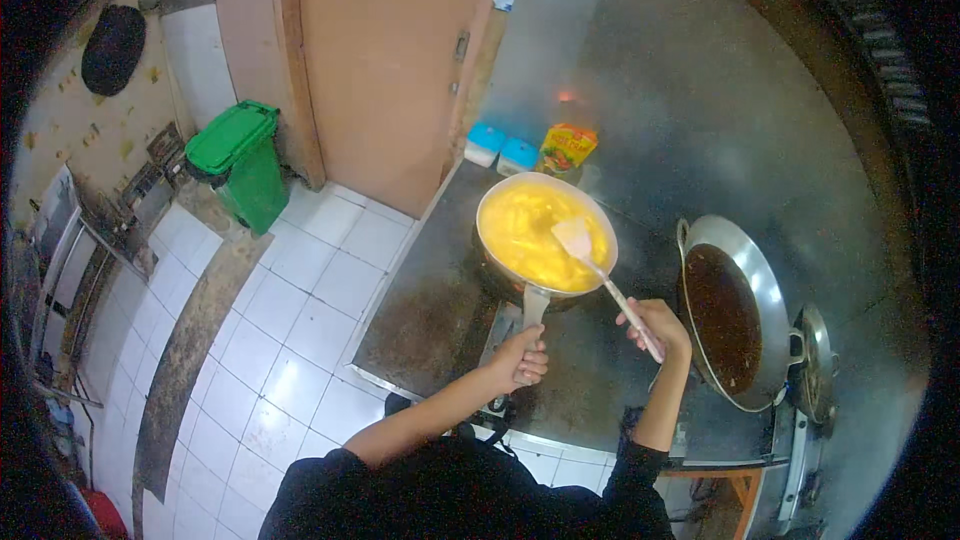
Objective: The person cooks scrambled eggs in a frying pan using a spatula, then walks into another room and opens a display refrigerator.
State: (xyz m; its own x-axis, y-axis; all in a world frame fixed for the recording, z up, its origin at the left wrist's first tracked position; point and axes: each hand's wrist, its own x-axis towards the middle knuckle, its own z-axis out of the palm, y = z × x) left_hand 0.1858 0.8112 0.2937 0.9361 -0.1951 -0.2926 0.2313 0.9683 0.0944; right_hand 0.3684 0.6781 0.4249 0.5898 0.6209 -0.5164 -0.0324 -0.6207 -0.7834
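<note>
A frying pan with yellow food, which looks like egg, stands over a stove on the dark counter. Around its pale handle my left hand is closed. My right hand, to the right of the pan, grips the handle of a spatula with a pale, flat head. The head rests in or just over the yellow food, right of the middle of the pan; whether it touches the pan's bottom is hidden.
A large metal wok of dark liquid stands close right of my right hand, with a metal lid beyond it. Behind the pan are two blue-lidded containers and a yellow seasoning packet. A green bin stands left, by the door.
</note>
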